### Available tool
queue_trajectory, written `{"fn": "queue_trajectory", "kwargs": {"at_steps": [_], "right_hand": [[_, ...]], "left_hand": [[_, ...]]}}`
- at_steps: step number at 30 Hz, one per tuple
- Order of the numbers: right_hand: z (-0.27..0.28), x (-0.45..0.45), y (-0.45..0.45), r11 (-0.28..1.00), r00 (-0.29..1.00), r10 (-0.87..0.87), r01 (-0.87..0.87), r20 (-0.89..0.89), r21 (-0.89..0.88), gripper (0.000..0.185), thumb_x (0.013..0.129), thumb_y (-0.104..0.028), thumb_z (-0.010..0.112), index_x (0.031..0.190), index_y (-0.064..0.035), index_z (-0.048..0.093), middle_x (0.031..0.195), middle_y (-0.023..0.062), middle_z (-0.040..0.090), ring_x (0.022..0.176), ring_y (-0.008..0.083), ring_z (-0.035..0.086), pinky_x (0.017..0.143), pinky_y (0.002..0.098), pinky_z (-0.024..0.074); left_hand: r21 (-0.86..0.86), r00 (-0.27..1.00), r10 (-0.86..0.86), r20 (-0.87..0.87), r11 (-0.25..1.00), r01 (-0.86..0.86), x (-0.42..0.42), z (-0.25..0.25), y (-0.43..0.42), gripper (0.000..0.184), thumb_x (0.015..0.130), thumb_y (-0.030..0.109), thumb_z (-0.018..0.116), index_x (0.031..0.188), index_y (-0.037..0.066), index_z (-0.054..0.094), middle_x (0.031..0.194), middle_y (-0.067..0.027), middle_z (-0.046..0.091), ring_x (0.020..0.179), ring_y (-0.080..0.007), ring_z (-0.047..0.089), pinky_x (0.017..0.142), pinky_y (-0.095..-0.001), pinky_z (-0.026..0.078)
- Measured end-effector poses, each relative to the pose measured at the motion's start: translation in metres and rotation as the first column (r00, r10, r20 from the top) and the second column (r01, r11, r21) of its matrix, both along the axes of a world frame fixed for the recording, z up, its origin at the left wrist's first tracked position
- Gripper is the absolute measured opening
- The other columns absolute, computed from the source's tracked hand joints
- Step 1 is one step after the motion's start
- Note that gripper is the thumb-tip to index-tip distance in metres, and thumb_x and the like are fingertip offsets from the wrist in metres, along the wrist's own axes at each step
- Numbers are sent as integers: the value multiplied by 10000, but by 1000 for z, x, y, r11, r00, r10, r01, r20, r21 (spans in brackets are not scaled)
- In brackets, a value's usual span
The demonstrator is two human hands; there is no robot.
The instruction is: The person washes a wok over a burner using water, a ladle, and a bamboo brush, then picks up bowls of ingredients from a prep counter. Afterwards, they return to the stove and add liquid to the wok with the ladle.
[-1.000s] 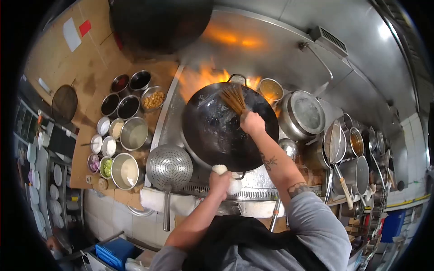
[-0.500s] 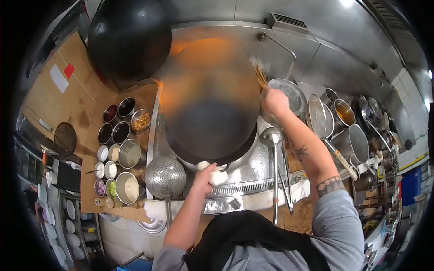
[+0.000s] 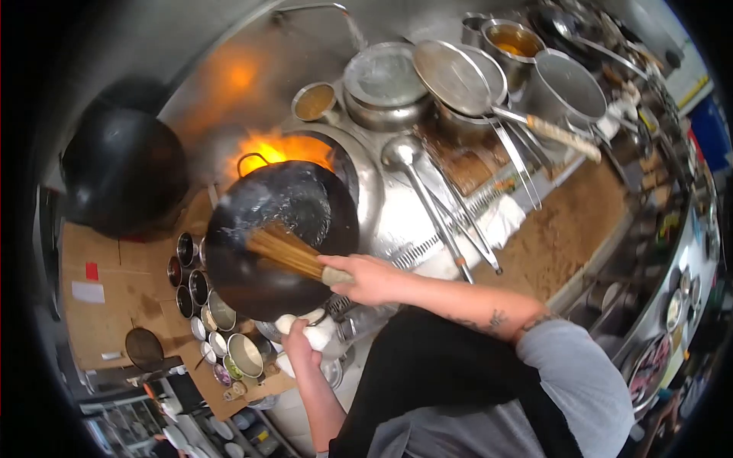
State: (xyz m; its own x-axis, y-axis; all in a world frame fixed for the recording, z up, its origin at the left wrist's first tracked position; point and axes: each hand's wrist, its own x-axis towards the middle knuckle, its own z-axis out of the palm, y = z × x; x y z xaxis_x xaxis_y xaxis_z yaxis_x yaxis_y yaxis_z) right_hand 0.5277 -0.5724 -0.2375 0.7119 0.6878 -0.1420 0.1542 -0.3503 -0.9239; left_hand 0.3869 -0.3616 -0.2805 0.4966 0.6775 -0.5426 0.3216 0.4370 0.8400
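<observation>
A black wok [image 3: 233, 282] is tilted over the flaming burner, with some water pooled inside. My left hand [image 3: 300, 345] is closed around a folded white cloth [image 3: 321, 333] at the wok's near loop handle. In my right hand [image 3: 368, 279] is the bound end of a bamboo wok brush [image 3: 284, 250]. The bristles reach down into the wok, blurred by motion. Orange flames [image 3: 263, 149] rise behind the wok's far handle.
Sauce and ingredient containers [image 3: 244, 355] stand on cardboard to the left. A ladle [image 3: 401, 153] lies right of the burner, near a lidded pot [image 3: 382, 95] and wire strainers [image 3: 450, 76]. A large black wok [image 3: 122, 172] stands at far left. Water runs from a faucet [image 3: 313, 8].
The wok has been tipped and shifted left on the burner, exposing the flames. My right hand has brought the brush from beside the water pot into the wok. The view has rotated.
</observation>
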Motion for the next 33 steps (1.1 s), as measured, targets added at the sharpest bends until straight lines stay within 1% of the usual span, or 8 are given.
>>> {"fn": "queue_trajectory", "kwargs": {"at_steps": [11, 19, 21, 23, 25, 27, 31, 33], "right_hand": [[-37, 11, 44, 1000, 932, 13, -13, -362, 1, 587, 900, -296, 544, 1474, -193, 476, 1173, 196, 680, 1033, 326, 678, 905, 385, 536], [-41, 12, 45, 896, 428, 191, 291, -883, 336, 519, 990, -340, 595, 1478, -208, 482, 1365, 126, 596, 1087, 227, 647, 1018, 385, 479], [-60, -10, 58, 894, 678, 261, 98, -687, 437, 519, 973, -379, 604, 1461, -231, 505, 1381, 130, 588, 1161, 251, 613, 1029, 358, 457], [-78, -28, 66, 869, 850, 337, -116, -404, 480, 520, 956, -418, 614, 1443, -255, 528, 1396, 135, 580, 1234, 275, 578, 1041, 331, 436], [-90, 37, 13, 917, 924, 350, -371, -151, -147, 495, 889, -454, 649, 1319, -211, 650, 1268, 121, 668, 1170, 269, 622, 1033, 378, 469], [-66, 127, -17, 744, 989, 93, 8, 115, -668, 354, 822, -332, 647, 1052, -77, 732, 1142, 135, 712, 1042, 276, 691, 915, 392, 551], [59, 261, -4, 856, 705, -242, 479, 667, -196, 495, 861, -341, 575, 1292, -103, 623, 1078, 195, 715, 1023, 321, 699, 910, 434, 550], [121, 287, 23, 866, 808, -371, 479, 458, -142, 610, 877, -467, 564, 1412, -175, 530, 1025, 176, 730, 936, 288, 718, 903, 436, 544]], "left_hand": [[477, 965, -172, -200, 843, 249, 12, 58, 1, 234, 767, -7, 573, 998, -31, 594, 918, -78, 620, 763, -172, 584, 685, -312, 473], [836, 862, -280, -423, 247, 491, 27, 107, -12, 525, 749, -32, 551, 1273, -49, 520, 1097, -154, 641, 1027, -284, 615, 960, -340, 448], [887, 875, -282, -393, 134, 441, 22, 97, 2, 486, 760, -23, 560, 1246, -40, 550, 1076, -120, 644, 963, -222, 614, 911, -319, 473], [799, 900, -285, -330, 424, 427, 14, 88, 22, 504, 744, -42, 569, 1246, -37, 537, 1076, -127, 645, 983, -237, 620, 918, -323, 469], [624, 879, -306, -364, 620, 475, -1, 75, 46, 449, 751, -53, 567, 1199, -30, 552, 1022, -101, 651, 911, -199, 627, 837, -305, 489], [549, 966, -212, -144, 796, 257, -19, 52, 43, 302, 779, -43, 564, 1079, -28, 592, 923, -84, 646, 791, -179, 628, 730, -306, 507], [140, 999, -9, 51, 990, 2, -16, -18, 45, 231, 792, -29, 592, 1023, -29, 589, 900, -108, 643, 747, -220, 655, 649, -359, 548], [-39, 996, 37, 83, 999, -34, 1, -34, 43, 228, 793, -32, 600, 1021, -32, 585, 896, -121, 642, 744, -245, 672, 633, -385, 571]]}}
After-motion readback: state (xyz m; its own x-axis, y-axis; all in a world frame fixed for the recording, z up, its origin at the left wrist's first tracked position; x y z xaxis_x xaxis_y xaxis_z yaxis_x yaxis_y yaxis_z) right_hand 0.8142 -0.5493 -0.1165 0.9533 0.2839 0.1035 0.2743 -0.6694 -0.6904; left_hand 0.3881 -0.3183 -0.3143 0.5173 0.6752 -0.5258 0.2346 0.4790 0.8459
